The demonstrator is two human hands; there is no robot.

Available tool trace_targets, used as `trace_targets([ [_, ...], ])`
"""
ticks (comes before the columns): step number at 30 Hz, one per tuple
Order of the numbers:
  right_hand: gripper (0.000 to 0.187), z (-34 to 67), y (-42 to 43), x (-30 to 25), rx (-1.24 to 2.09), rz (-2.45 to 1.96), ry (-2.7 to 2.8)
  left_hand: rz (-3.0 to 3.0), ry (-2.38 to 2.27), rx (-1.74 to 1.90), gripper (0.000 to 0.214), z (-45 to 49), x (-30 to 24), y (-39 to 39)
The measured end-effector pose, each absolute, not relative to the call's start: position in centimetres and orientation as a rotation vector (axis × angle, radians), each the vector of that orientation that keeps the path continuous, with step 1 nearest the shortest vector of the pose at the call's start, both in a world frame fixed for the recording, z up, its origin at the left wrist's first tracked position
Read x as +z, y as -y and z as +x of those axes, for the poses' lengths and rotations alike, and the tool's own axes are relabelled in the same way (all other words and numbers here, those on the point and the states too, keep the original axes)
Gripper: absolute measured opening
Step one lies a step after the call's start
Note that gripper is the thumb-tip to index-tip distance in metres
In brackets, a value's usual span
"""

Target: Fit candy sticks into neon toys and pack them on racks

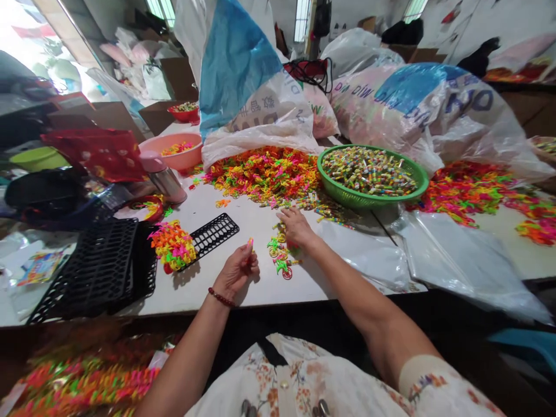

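Observation:
My left hand (241, 267), with a beaded bracelet at the wrist, is closed in a pinch on a small pink and orange plastic piece (250, 243). My right hand (297, 227) reaches palm down over the table, fingers stretched out toward small striped tubes (319, 204) at the front of the pile. Beneath and beside it lie green, yellow and pink bicycle-shaped plastic toys (284, 267), partly hidden by the hand. Left of my hands is a black slotted plastic rack (219, 231), its near left end covered by colourful plastic toys (174, 246).
A heap of bright plastic pieces (264, 176) spreads under a big bag (256, 87). A green basket (369, 202) full of striped tubes stands right of it. Stacked black racks (95, 266), a pink thermos (164, 176) and a pink basin (191, 152) are left; clear bags (460, 255) lie right.

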State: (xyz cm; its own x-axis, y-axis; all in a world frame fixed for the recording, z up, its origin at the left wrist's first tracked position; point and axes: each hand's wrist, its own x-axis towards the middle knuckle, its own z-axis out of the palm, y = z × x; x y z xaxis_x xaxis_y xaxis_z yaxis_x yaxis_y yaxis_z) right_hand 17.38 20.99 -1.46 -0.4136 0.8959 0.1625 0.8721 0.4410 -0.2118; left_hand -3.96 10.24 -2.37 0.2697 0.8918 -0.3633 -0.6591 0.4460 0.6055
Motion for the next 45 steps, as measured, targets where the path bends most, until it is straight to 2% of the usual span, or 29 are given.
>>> trace_targets([
  [3, 0.034, 15.8, -23.1, -1.8, 0.289, -1.576, 2.549, 0.256, -0.628, 1.057, 0.029, -4.2, -2.1, -9.8],
  [5, 0.026, 15.2, -23.9, -2.2, 0.318, -1.614, 2.488, 0.188, -0.566, 1.041, 0.021, -4.5, -1.9, -9.4],
  [9, 0.024, 14.8, -24.9, -2.0, 0.372, -1.697, 2.304, 0.130, -0.538, 1.078, 0.010, -4.9, -1.9, -9.0],
  [14, 0.024, 15.2, -22.9, -0.4, 0.489, -1.711, 1.979, 0.249, -0.726, 1.185, 0.023, -4.6, -2.3, -9.0],
  [19, 0.029, 15.7, -15.6, 0.3, 1.427, -1.155, 1.237, 0.649, -1.036, 1.278, 0.024, -4.3, -2.9, -8.6],
  [21, 0.033, 15.8, -12.6, 0.3, 1.640, -1.063, 1.038, 0.823, -1.098, 1.279, 0.019, -4.4, -2.7, -8.3],
  [23, 0.034, 15.8, -10.3, 0.2, 1.733, -1.028, 0.946, 0.942, -1.100, 1.231, 0.022, -4.4, -2.3, -7.9],
  [27, 0.034, 15.4, -8.3, 0.0, 1.680, -1.059, 0.939, 1.031, -0.997, 1.131, 0.048, -4.3, -1.4, -7.2],
  [30, 0.038, 14.8, -7.9, 0.0, 1.623, -1.110, 0.972, 1.009, -0.959, 1.087, 0.056, -3.8, -1.1, -6.9],
  [37, 0.032, 13.1, -6.4, -0.2, 1.613, -1.110, 1.107, 0.902, -1.013, 1.247, 0.031, -2.9, -1.7, -6.9],
  [41, 0.030, 12.5, -5.9, -1.0, 1.617, -1.065, 1.121, 0.903, -1.110, 1.299, 0.030, -2.4, -2.1, -6.8],
  [45, 0.025, 12.6, -6.0, -1.9, 1.445, -1.089, 1.229, 0.954, -1.207, 1.326, 0.029, -1.9, -2.3, -6.7],
])
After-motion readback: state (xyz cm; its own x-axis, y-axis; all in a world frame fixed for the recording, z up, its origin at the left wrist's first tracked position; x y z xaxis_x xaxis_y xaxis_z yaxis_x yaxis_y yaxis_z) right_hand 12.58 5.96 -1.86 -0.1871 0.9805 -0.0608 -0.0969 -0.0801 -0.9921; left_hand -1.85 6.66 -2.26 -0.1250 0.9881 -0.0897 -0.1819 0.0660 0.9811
